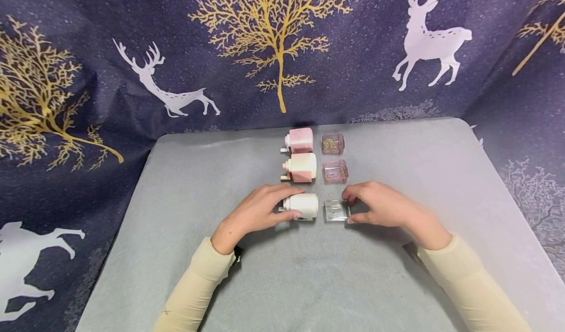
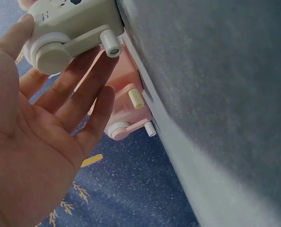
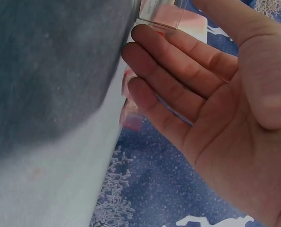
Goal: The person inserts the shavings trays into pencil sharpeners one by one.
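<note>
My left hand (image 1: 258, 209) holds a white hand-crank pencil sharpener (image 1: 303, 205), thumb on its near side and fingers on its far side. In the left wrist view, the sharpener's crank handle (image 2: 113, 45) points toward the palm. To its right, my right hand (image 1: 381, 205) pinches the right end of a clear shavings drawer (image 1: 337, 210), thumb at the near corner and fingers at the far one. The drawer's edge (image 3: 171, 23) shows above the fingertips in the right wrist view. A small gap separates drawer and sharpener.
Behind the white sharpener stand a cream-and-pink sharpener (image 1: 302, 167) and a pink sharpener (image 1: 301, 140). Two pinkish clear drawers (image 1: 335, 171) with shavings in them sit to their right. The grey table (image 1: 300, 283) ends at a dark patterned cloth (image 1: 247, 111) behind.
</note>
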Action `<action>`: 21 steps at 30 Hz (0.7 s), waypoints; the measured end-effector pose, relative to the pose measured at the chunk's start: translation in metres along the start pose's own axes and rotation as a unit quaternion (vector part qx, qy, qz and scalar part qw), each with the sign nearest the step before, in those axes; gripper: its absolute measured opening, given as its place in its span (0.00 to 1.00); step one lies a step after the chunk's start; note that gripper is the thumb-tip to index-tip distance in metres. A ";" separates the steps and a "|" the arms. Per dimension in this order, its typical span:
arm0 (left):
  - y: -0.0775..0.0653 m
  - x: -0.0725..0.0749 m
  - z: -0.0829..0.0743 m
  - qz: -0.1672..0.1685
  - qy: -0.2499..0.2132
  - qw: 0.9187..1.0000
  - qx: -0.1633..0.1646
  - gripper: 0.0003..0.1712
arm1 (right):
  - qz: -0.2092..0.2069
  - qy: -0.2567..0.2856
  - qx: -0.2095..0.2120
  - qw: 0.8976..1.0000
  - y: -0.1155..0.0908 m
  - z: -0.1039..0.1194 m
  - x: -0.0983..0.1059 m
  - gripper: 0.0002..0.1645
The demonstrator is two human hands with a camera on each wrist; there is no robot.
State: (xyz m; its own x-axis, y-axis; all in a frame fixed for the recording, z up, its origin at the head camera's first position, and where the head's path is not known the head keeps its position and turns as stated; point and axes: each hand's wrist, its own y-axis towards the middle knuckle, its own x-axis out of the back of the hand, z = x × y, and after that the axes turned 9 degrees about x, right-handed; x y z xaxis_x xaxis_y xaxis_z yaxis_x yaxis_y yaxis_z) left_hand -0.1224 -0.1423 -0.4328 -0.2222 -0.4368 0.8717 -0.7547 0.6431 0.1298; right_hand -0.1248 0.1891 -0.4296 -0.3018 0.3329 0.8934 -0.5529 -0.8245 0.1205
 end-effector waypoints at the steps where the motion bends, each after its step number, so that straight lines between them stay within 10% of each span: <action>1: 0.000 0.000 0.000 0.000 0.000 1.000 0.001 0.33 | -0.001 0.001 0.002 1.000 0.001 0.000 -0.001 0.26; 21: -0.001 0.000 -0.002 0.005 0.003 1.000 0.013 0.33 | -0.036 -0.010 0.016 0.999 0.010 0.009 -0.011 0.24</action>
State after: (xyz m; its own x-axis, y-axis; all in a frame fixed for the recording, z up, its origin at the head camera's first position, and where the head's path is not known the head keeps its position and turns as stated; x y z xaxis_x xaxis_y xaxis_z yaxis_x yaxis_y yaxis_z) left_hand -0.1206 -0.1418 -0.4323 -0.2271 -0.4269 0.8753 -0.7685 0.6306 0.1082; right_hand -0.1195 0.1731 -0.4345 -0.2462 0.3839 0.8899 -0.5480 -0.8125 0.1989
